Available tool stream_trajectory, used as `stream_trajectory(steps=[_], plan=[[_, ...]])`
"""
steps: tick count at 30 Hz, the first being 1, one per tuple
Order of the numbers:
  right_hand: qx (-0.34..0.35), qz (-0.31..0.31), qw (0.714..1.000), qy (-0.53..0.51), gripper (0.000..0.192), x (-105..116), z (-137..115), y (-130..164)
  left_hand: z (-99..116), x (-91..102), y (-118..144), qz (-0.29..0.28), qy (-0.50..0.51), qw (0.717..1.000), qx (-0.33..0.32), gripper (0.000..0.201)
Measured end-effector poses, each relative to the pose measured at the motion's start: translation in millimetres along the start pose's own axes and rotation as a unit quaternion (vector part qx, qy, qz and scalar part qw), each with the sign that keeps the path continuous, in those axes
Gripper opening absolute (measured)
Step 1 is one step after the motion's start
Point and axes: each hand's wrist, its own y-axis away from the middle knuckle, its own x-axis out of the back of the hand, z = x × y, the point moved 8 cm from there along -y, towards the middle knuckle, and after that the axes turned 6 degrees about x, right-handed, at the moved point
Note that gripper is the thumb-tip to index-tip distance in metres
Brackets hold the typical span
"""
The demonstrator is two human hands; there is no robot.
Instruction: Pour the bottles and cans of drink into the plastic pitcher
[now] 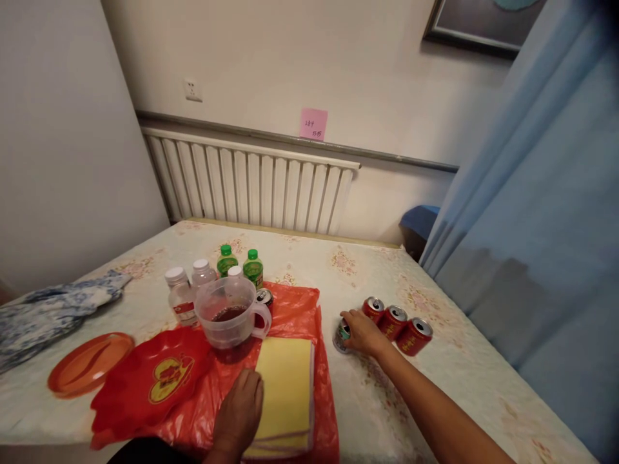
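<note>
My right hand [363, 332] reaches out over the bed and closes around a can [341, 336] lying on its side. Just right of it lie three red cans [396, 322] side by side. My left hand [239, 412] rests flat on the left edge of a folded yellow cloth [287, 386], which lies on a red plastic bag [285, 361]. A clear plastic measuring jug [229, 312] with dark liquid stands on the bag behind the cloth, with another can [264, 297] at its right.
Behind the jug stand two green-capped bottles [240, 262] and several white-capped bottles [188, 287]. An orange lid [89, 362] and a blue patterned cloth [53, 309] lie at the left. A radiator [251, 187] lines the wall; a blue curtain [541, 225] hangs at the right.
</note>
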Motion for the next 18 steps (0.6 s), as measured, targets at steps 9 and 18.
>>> stream_trajectory(steps=[9, 18], plan=[[-0.115, 0.189, 0.938, -0.267, 0.085, -40.0, 38.4, 38.7, 1.5, 2.9, -1.2, 0.007, 0.005, 1.000, 0.002, 0.026], [-0.084, 0.241, 0.898, -0.357, 0.059, -26.6, 0.1, 27.6, 0.7, 1.4, 2.1, 0.006, 0.011, 1.000, 0.006, 0.026]])
